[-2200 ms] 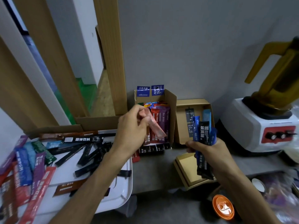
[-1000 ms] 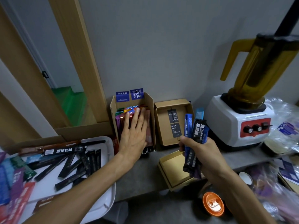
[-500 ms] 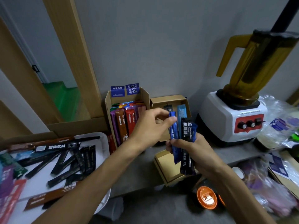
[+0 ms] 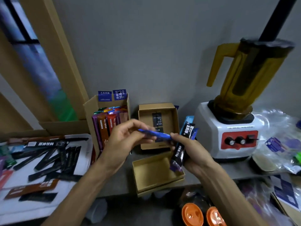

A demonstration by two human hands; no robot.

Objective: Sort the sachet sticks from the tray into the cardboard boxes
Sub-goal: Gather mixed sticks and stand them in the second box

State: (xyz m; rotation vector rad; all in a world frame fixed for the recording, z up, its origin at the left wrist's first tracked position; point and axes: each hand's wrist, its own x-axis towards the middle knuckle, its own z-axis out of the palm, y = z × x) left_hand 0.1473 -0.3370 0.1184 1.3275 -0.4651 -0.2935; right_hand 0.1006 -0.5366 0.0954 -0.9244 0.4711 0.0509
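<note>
Grey desk (image 4: 126, 176), white tray (image 4: 75, 191) of dark sachet sticks (image 4: 47, 159) at 8 o'clock, left hand (image 4: 123, 141) pinching blue sachet stick (image 4: 156, 135) in front of small cardboard box (image 4: 146, 116), right hand (image 4: 193, 154) at 4 o'clock gripping sachet bundle (image 4: 179, 152)

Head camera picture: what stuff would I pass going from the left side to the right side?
white tray → tall cardboard box → small open cardboard box → blender → crinkly plastic bags

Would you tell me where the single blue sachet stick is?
Head view, centre: left hand pinches the blue sachet stick crosswise before the square cardboard box, its end at the right hand gripping black sachets.
</note>
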